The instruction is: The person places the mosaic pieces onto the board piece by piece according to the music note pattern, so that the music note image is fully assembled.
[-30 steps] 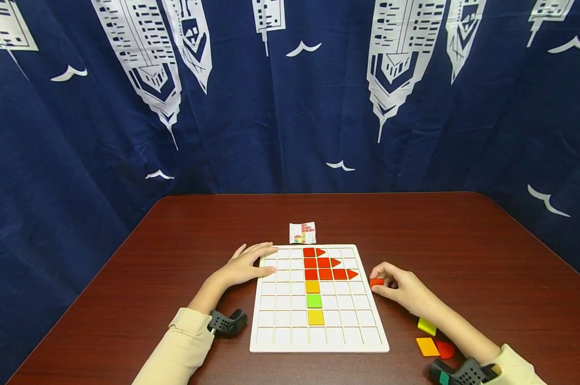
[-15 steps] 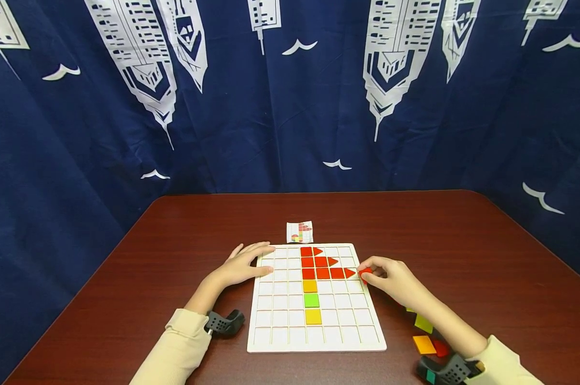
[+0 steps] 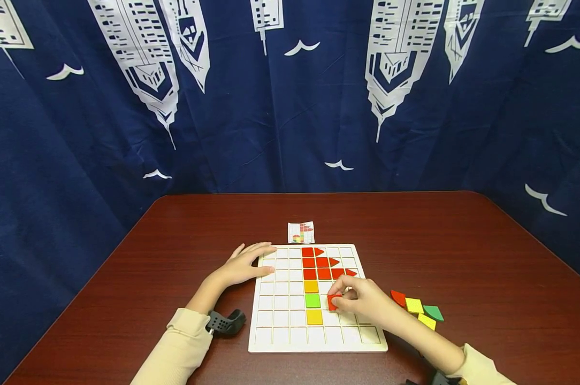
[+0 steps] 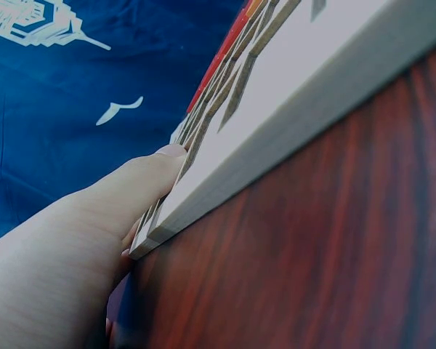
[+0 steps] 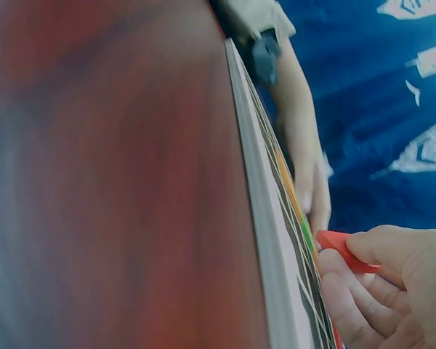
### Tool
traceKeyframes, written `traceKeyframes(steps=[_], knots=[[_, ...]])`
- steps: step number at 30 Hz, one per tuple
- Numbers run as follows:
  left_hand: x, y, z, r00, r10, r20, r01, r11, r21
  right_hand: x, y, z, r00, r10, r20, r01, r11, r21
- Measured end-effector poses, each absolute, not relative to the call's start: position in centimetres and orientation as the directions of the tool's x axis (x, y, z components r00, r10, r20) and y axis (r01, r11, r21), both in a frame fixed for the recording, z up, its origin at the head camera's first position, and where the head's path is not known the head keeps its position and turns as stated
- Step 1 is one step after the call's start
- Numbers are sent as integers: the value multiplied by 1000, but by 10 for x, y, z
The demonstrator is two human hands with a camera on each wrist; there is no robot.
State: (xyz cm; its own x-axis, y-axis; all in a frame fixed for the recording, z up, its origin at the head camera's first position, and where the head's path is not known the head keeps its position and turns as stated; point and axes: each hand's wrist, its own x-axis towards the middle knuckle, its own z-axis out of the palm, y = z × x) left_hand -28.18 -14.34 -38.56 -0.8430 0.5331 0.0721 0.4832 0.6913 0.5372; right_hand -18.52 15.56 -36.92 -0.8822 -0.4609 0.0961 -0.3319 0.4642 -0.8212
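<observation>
A white grid board (image 3: 290, 336) lies flat on the table. Several red, orange, green and yellow tiles sit in its cells, among them a green tile (image 3: 312, 301) in the same column as a yellow tile (image 3: 314, 317). My left hand (image 3: 245, 266) rests on the board's far left corner, fingers spread and thumb on the surface. In the left wrist view the thumb (image 4: 149, 174) lies over the board's edge. My right hand (image 3: 359, 299) pinches a red tile (image 3: 332, 303) over the board, right of the green tile. Fingers partly cover that red tile, also in the right wrist view.
A small printed card (image 3: 301, 232) with a coloured pattern lies just beyond the board. Loose tiles lie right of it: a red tile (image 3: 398, 297), a yellow tile (image 3: 414, 306), a green tile (image 3: 433, 313) and others, partly behind the right forearm. A blue curtain (image 3: 251, 133) hangs behind.
My right hand has carried the red tile leftward from beside the board's right edge to over the middle cells. More loose tiles show. The left hand stays on the corner.
</observation>
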Motion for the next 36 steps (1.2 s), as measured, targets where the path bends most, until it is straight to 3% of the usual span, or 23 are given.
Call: traceKeyframes(steps=[11,21,36], knots=[[-283,-144,-386,-839,539,74,486,681,547,-169,139,-374,-810,-580,85,-402,443,-802],[-282,-144,-385,-839,541,62,480,680,554,-165,138,-375,-699,-682,217,-583,366,-726],[-282,-144,-386,-840,539,63,478,679,557,-162,135,-381,-679,-694,238,-629,384,-676]])
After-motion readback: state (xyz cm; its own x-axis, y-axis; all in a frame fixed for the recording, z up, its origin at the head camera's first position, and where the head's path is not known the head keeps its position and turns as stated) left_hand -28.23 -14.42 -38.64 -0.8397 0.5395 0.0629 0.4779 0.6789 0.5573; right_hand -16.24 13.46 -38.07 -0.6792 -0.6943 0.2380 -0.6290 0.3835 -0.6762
